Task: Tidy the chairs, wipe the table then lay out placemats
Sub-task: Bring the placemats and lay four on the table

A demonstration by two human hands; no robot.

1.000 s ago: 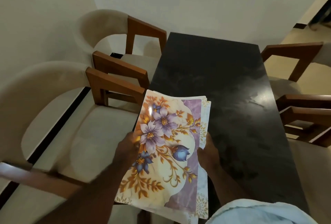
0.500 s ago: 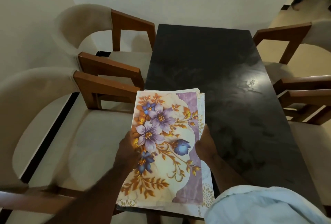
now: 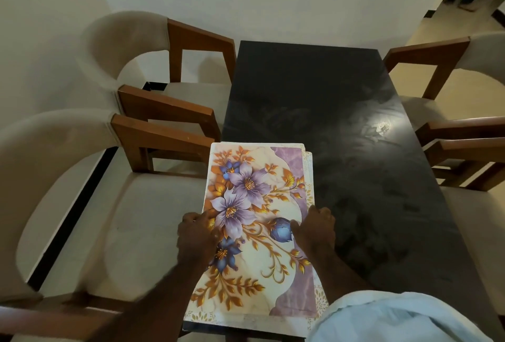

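On the table (image 3: pixel 355 123), stacked floral placemats (image 3: pixel 254 205).

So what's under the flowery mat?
More placemats: their edges peek out along the right side and near end of the flowery mat. Under the stack is the dark table. How many mats are stacked is hidden.

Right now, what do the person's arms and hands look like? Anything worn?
Both are bare: the left hand and right hand show no gloves, rings or watch, and both forearms are uncovered. Pale blue fabric covers the right arm near the camera; sleeve or loose cloth, I cannot tell.
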